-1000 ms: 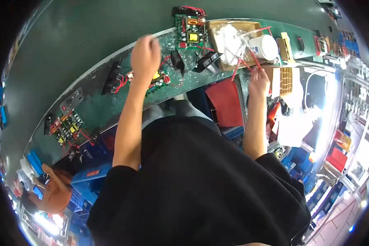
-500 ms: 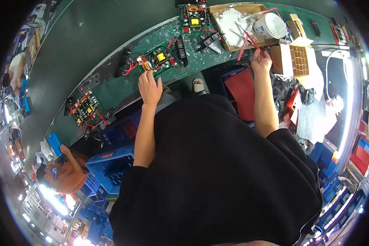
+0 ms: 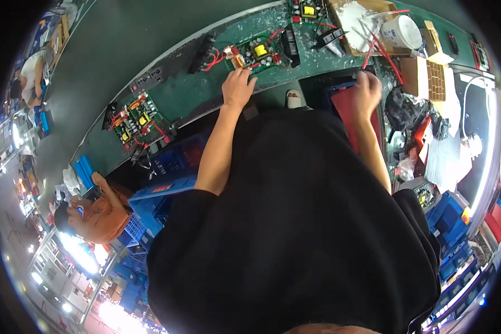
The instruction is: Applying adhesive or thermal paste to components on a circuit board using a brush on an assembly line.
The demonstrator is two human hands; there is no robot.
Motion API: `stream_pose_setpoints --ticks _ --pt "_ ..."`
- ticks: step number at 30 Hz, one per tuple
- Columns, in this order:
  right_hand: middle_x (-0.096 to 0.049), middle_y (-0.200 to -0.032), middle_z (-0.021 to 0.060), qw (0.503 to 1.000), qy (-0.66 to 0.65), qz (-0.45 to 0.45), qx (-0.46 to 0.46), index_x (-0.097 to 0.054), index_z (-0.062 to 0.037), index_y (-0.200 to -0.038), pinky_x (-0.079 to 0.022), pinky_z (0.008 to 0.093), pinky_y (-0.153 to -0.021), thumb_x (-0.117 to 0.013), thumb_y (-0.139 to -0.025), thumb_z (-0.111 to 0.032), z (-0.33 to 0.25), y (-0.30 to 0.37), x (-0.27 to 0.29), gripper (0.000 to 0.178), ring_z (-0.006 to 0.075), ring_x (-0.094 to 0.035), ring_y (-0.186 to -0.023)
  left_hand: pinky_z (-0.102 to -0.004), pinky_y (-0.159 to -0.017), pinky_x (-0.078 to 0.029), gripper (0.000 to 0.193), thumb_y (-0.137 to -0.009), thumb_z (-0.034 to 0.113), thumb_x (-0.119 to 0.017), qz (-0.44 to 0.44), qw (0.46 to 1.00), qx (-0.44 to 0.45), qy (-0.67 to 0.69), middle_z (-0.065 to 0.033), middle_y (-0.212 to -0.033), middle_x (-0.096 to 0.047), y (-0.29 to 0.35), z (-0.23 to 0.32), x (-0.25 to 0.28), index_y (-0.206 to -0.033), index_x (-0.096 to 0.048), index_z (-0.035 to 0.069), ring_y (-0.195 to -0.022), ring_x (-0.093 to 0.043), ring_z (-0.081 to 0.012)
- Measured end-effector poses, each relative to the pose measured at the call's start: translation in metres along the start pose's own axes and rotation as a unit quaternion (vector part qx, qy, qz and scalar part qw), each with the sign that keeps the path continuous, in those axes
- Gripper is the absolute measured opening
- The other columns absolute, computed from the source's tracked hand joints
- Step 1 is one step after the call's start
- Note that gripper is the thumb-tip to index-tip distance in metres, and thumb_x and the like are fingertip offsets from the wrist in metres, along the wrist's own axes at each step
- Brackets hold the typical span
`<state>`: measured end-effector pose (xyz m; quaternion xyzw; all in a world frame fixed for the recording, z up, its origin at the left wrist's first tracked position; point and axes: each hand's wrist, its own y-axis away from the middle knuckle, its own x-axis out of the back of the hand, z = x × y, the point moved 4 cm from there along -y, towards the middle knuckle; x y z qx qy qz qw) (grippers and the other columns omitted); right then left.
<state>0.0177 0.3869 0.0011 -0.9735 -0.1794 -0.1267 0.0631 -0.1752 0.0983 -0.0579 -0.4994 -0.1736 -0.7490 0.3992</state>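
My left hand (image 3: pixel 237 89) lies at the bench's near edge, its fingers stretched out and thumb apart. Its fingertips reach the near side of a green circuit board (image 3: pixel 250 54) with a yellow transformer, red wires and a black part at each end. My right hand (image 3: pixel 367 93) is in the air over a red sheet (image 3: pixel 348 106) in a bin. Motion smears its fingers, and nothing shows clearly in them. Beyond it, red-handled sticks (image 3: pixel 394 68) lean over the near rim of a cardboard tray (image 3: pixel 339 19) with white paste in it.
A white tub (image 3: pixel 402 32) lies tipped in the tray. Further boards are at the left (image 3: pixel 139 121) and far edge (image 3: pixel 306 11) of the bench. Opened cardboard boxes (image 3: pixel 414 78) stand at right. A co-worker in orange (image 3: pixel 103 217) sits at lower left, beside blue crates (image 3: pixel 150 206).
The whole view has shifted, with the bench sliding right and up. My right hand has drawn back from the red-handled sticks toward my body. My left hand stays by the same board.
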Motion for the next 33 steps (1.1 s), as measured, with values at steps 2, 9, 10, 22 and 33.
stream_pose_setpoints --ticks 2,9,10,22,33 --pt "-0.065 -0.086 0.0096 0.970 0.099 -0.214 0.066 -0.065 0.0009 -0.098 -0.049 0.0279 -0.070 -0.063 -0.087 -0.020 -0.020 0.021 -0.044 0.024 0.0160 -0.061 -0.076 -0.0383 -0.074 -0.050 0.025 -0.076 0.027 -0.071 0.020 0.999 -0.029 0.018 -0.0053 -0.092 -0.062 0.002 0.003 0.000 -0.093 -0.066 0.009 -0.087 -0.061 -0.0262" --pt "-0.062 -0.088 0.0137 0.861 0.182 -0.393 0.268 -0.065 -0.0042 -0.093 -0.050 0.0384 -0.070 -0.066 -0.082 -0.017 -0.014 0.064 -0.167 0.017 0.0318 -0.062 -0.079 -0.0372 -0.070 -0.050 0.021 -0.076 0.028 -0.072 0.042 0.996 0.002 0.079 -0.0070 -0.081 -0.065 -0.006 0.001 -0.006 -0.082 -0.070 0.008 -0.079 -0.063 -0.0280" --pt "-0.062 -0.088 0.0137 0.868 0.192 -0.395 0.230 -0.065 -0.0039 -0.095 -0.050 0.0388 -0.070 -0.067 -0.081 -0.016 -0.006 0.066 -0.174 0.019 0.0322 -0.062 -0.079 -0.0372 -0.070 -0.050 0.021 -0.076 0.028 -0.072 0.042 0.996 0.005 0.079 -0.0070 -0.081 -0.065 -0.007 0.001 -0.006 -0.082 -0.070 0.008 -0.079 -0.063 -0.0280" --pt "-0.057 -0.088 0.0158 0.941 0.220 -0.114 0.231 -0.055 -0.0002 -0.096 -0.047 0.0391 -0.073 -0.067 -0.080 -0.022 -0.017 0.016 -0.085 0.030 0.0311 -0.057 -0.080 -0.0391 -0.067 -0.050 0.018 -0.075 0.026 -0.072 0.074 0.995 0.014 0.069 -0.0078 -0.074 -0.063 -0.002 -0.004 -0.005 -0.071 -0.067 0.009 -0.075 -0.063 -0.0285" --pt "-0.051 -0.113 0.0181 0.981 0.183 -0.056 0.029 -0.052 -0.0008 -0.111 -0.037 0.0406 -0.092 -0.068 -0.082 -0.026 0.015 -0.048 0.010 0.043 0.0297 -0.047 -0.107 -0.0370 -0.073 -0.050 0.022 -0.075 0.029 -0.074 0.054 0.998 -0.025 -0.007 -0.0072 -0.087 -0.064 0.001 -0.003 0.004 -0.085 -0.066 0.012 -0.086 -0.061 -0.0277"
